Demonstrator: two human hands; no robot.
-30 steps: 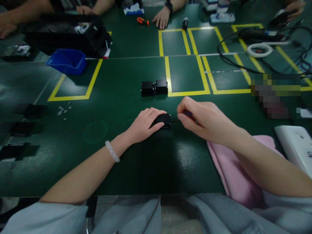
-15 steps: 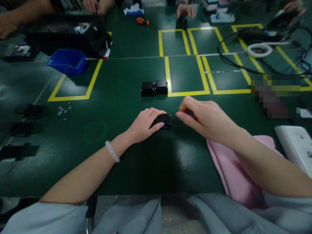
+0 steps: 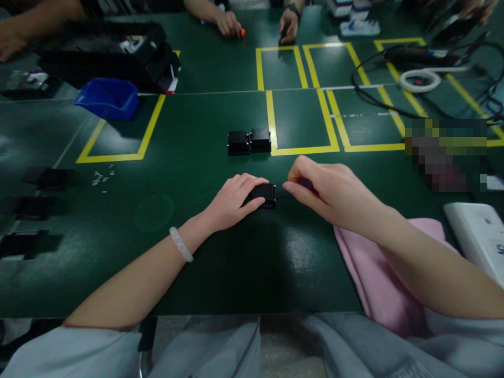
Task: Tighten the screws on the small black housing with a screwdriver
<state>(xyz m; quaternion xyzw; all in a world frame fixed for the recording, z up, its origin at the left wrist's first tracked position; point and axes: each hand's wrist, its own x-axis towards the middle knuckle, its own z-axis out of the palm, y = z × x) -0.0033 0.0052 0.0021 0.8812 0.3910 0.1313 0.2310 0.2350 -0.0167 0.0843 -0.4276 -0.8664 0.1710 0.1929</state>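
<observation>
On the green table, my left hand (image 3: 239, 202) is closed around a small black box (image 3: 263, 196), fingers on its far side and thumb on its near side. Small shiny screw heads show at the box's right end. My right hand (image 3: 317, 184) is closed on a thin screwdriver (image 3: 280, 196), its handle mostly hidden in the fingers. The dark shaft points left to the box's right end; whether the tip sits in a screw is too small to tell. Beyond my hands stand two similar black boxes (image 3: 238, 143), end to end.
Loose screws (image 3: 102, 177) lie left, near several dark parts (image 3: 33, 208). A blue scoop bin (image 3: 108, 100) stands before a large black housing (image 3: 106, 58). A pink cloth (image 3: 378, 278) and white case (image 3: 478, 239) are right. Across the table, a co-worker's hand (image 3: 228, 23) holds something orange.
My hands and the black box stay almost in place. Across the table, a co-worker's hand has come to the orange-handled tool, and their other hand has shifted slightly left.
</observation>
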